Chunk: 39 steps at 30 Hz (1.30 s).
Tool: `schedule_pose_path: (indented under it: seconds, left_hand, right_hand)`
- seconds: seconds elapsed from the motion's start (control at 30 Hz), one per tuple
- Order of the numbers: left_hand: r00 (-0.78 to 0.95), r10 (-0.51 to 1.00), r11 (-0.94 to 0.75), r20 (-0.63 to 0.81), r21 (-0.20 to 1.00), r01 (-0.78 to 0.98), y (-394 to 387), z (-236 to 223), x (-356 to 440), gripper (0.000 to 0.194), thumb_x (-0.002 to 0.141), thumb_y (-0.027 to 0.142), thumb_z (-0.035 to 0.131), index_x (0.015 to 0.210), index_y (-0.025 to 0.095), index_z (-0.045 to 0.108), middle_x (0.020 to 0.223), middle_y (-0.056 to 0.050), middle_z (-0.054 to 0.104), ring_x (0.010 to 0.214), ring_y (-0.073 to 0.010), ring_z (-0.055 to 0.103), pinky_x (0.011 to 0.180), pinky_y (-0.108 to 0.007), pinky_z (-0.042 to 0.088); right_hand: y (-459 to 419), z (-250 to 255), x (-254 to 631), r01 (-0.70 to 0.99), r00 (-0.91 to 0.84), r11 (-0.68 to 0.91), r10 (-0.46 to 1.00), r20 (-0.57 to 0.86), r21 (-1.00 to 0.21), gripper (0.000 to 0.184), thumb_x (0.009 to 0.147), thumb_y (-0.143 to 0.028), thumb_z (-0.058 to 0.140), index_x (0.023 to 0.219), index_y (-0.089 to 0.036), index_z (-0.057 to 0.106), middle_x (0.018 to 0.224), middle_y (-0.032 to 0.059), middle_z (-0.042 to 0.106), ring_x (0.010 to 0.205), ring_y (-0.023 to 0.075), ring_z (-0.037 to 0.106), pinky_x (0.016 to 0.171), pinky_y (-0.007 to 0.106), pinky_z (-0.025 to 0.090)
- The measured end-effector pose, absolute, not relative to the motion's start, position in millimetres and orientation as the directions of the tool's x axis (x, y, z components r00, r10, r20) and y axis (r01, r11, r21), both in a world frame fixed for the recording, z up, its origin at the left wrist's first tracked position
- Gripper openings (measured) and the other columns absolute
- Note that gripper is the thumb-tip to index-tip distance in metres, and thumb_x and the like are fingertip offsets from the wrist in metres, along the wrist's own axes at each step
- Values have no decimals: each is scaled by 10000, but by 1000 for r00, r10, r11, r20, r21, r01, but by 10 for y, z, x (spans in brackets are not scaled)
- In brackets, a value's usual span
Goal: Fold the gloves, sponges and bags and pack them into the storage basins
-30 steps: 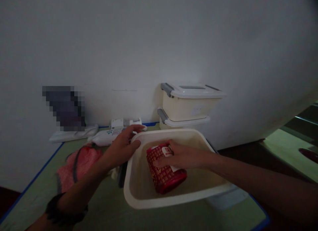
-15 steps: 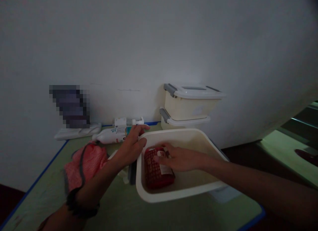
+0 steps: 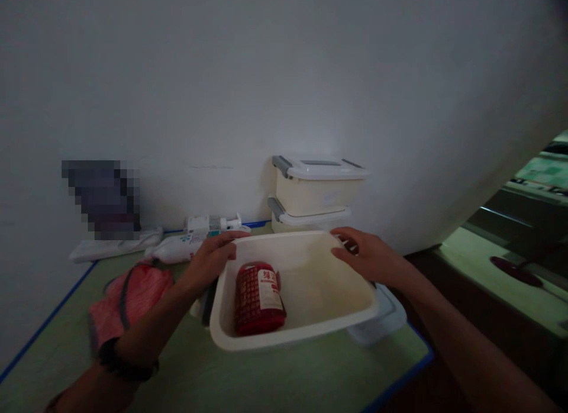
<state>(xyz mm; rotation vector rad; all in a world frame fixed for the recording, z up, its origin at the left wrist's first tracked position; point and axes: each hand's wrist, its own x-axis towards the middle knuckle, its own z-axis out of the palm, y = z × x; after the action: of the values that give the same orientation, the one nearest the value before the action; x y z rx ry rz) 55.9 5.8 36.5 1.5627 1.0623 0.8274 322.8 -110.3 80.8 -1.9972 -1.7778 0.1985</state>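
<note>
A white plastic bin (image 3: 306, 332) stands in front of me, tilted a little. Inside, against its left wall, lies a red package (image 3: 255, 300) with a white label. My left hand (image 3: 216, 258) is closed on the bin's left rim near the far corner, thumb at the edge. At the far right corner, my right hand (image 3: 366, 253) holds the rim, its thumb on the inner side and its fingers over the edge. Part of the fingers on both hands is hidden.
Left on the green table (image 3: 213, 377) are a pink cloth (image 3: 133, 297), a white bottle (image 3: 175, 248) and a pump bottle (image 3: 210, 223). Two lidded storage boxes (image 3: 319, 191) are stacked by the wall. A clear lid (image 3: 384, 318) lies under the bin's right side.
My right hand has let go of the red package and moved to the bin's far right rim. The package stays in the bin. The whole view has shifted slightly.
</note>
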Motion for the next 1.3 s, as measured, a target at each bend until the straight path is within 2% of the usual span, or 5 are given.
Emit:
schedule_pose_path:
  seconds: [0.4, 0.6, 0.8, 0.93, 1.3]
  left_hand:
    - [243, 969, -109, 53, 969, 223, -82, 450, 885, 456, 560, 188, 447, 965, 142, 651, 760, -22, 643, 660, -192, 523, 553, -272, 400]
    - [274, 958, -136, 81, 972, 192, -47, 384, 992, 428, 558, 217, 442, 925, 134, 646, 719, -16, 630, 636, -184, 522, 557, -272, 401]
    - [282, 952, -177, 118, 965, 195, 0, 326, 972, 414, 559, 235, 429, 900, 145, 643, 724, -9, 636, 675, -191, 535, 617, -286, 424]
    - [304, 944, -190, 129, 965, 180, 16, 306, 966, 404, 567, 232, 432, 902, 150, 642, 785, -20, 664, 739, -203, 566, 679, -306, 449]
    - [303, 940, -213, 155, 963, 167, 26, 331, 926, 413, 578, 211, 429, 927, 140, 637, 802, -29, 669, 732, -207, 571, 689, -323, 454]
  right_hand:
    - [-992, 1131, 3501, 930, 99, -32, 981, 166, -367, 408, 835, -219, 473, 1218, -168, 603, 1115, 103, 683, 975, 269, 644, 862, 408, 495]
    - [-957, 833, 3191, 985, 59, -25, 978, 198, -168, 407, 827, -155, 491, 1222, -90, 563, 1382, 227, 442, 1301, 385, 345, 1040, 630, 190]
    - [-774, 730, 2701, 894, -425, 391, 895, -137, -220, 895, 627, -384, 753, 1394, -124, 374, 1419, 125, 442, 1270, 243, 439, 1020, 296, 384]
    - [-623, 630, 2566, 839, -539, 534, 787, -299, -104, 1120, 581, -350, 768, 1466, -65, 143, 1494, 214, 256, 1313, 366, 345, 1024, 414, 378]
    - [-614, 464, 2468, 809, -587, 587, 809, -6, -19, 935, 536, -406, 775, 1297, -15, 398, 1261, 229, 477, 1135, 344, 470, 945, 459, 434]
